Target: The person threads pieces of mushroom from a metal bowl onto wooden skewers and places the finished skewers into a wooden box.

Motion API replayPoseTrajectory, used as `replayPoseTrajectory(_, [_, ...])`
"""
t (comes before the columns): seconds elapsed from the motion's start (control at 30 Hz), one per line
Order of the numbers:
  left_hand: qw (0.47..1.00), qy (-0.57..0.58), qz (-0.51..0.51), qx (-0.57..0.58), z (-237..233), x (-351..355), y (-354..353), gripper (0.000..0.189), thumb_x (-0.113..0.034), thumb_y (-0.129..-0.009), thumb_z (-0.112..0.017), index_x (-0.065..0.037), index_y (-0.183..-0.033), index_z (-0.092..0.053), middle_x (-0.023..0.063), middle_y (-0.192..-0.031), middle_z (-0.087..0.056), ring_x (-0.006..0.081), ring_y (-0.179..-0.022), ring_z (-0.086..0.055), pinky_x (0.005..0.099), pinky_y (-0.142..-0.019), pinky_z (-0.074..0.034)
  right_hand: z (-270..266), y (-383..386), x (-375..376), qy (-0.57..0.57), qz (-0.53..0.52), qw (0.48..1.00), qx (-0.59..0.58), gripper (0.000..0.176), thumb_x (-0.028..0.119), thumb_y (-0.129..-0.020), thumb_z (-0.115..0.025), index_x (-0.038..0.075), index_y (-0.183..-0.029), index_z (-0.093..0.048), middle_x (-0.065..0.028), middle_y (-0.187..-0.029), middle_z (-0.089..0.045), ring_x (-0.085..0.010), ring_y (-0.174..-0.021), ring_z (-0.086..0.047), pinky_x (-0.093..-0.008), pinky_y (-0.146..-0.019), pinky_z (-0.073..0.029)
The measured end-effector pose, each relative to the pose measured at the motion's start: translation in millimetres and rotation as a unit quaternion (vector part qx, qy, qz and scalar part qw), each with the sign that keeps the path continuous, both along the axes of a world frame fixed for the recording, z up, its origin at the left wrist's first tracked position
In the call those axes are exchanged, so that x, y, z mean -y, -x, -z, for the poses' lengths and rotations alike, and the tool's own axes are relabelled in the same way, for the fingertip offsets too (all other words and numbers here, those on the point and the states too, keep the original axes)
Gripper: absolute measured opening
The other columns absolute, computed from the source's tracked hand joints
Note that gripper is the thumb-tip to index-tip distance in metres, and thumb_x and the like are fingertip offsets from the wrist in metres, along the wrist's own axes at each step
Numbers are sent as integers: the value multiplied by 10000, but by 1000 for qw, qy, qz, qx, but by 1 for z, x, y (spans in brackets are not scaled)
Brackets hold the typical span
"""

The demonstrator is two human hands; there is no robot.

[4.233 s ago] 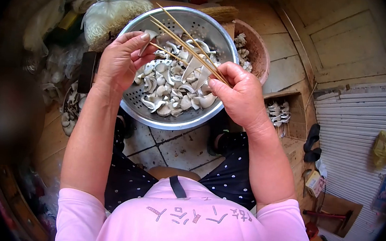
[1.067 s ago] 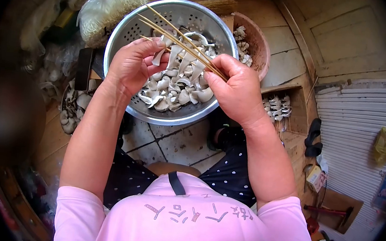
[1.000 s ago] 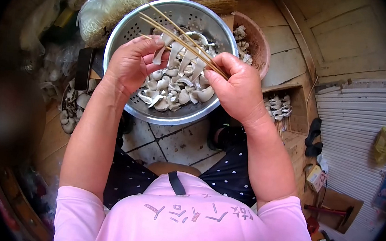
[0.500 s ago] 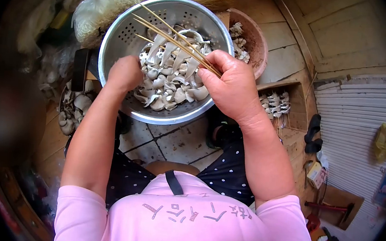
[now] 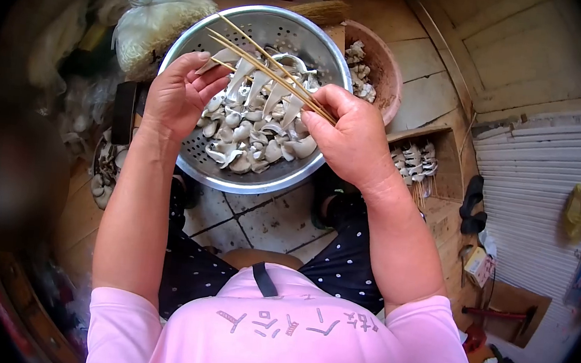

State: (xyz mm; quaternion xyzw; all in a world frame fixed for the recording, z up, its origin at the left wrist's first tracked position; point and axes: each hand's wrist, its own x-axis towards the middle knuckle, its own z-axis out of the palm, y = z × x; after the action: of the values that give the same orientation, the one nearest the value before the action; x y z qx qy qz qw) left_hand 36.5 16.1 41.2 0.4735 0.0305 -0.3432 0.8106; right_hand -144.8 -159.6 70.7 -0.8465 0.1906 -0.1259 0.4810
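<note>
Several thin wooden skewers [image 5: 282, 81] are pinched in my right hand [image 5: 350, 131], pointing up and left over a metal colander [image 5: 251, 187]. Strips of grey mushroom [image 5: 255, 86] hang threaded along one of them. My left hand [image 5: 178, 94] is raised at the colander's left side, holding a mushroom piece [image 5: 219, 61] between thumb and fingers near the skewer tip. Loose mushroom pieces [image 5: 243, 133] lie in the colander below.
A pink basin [image 5: 388, 72] with mushroom pieces stands behind right. Filled skewers [image 5: 416, 162] lie in a box [image 5: 448, 176] on the right. At the left are a plastic bag [image 5: 155, 28] and more mushrooms [image 5: 103, 176]. Slippers [image 5: 472, 202] lie farther right.
My left hand has risen from inside the colander to the skewer tips and now has a mushroom piece. The colander has shifted slightly; my right hand still holds the skewers.
</note>
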Motion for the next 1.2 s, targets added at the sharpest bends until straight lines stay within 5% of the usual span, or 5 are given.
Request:
replayPoseTrajectory(0.27, [996,47,-67,-42,16,3,-7,143,-53,-883,-634,6,-1008,-601,134,-934,-669,225,-913,-673,348,-834,-581,1,-2,-4,-9,4,999,31,157,138,-799,-613,9,-879,-652,-157,-713,-664,-197,-614,-627,-330,-615,-495])
replayPoseTrajectory(0.33, [993,56,-91,-56,14,4,-7,153,-48,-892,-623,12,-1030,-595,138,-951,-669,226,-929,-670,349,-845,-579,-5,-1,-4,-21,-5,999,-26,106,68,-834,-638,-20,-892,-627,-42,-761,-643,-84,-703,-560,-258,-648,-468])
replayPoseTrajectory(1.07, [992,1,-125,-24,16,19,26,216,-34,-864,-667,-67,-1010,-511,87,-923,-660,195,-855,-674,302,-784,-558,5,-3,-13,40,18,999,22,93,58,-829,-644,-6,-894,-626,-70,-733,-652,-101,-664,-588,-271,-622,-485])
replayPoseTrajectory(1.13, [993,-3,-119,-21,17,20,28,224,-35,-859,-675,-71,-1008,-512,79,-925,-656,184,-847,-669,292,-768,-553,5,-4,-15,43,17,998,34,100,121,-821,-621,30,-862,-620,-168,-770,-656,-329,-709,-649,-382,-655,-506])
replayPoseTrajectory(1.2, [993,-8,-118,-15,17,19,29,243,-38,-848,-691,-76,-1012,-516,64,-925,-648,169,-843,-660,284,-727,-543,5,-4,-16,41,18,998,34,97,120,-822,-621,31,-860,-618,-169,-769,-653,-331,-708,-647,-383,-652,-505])
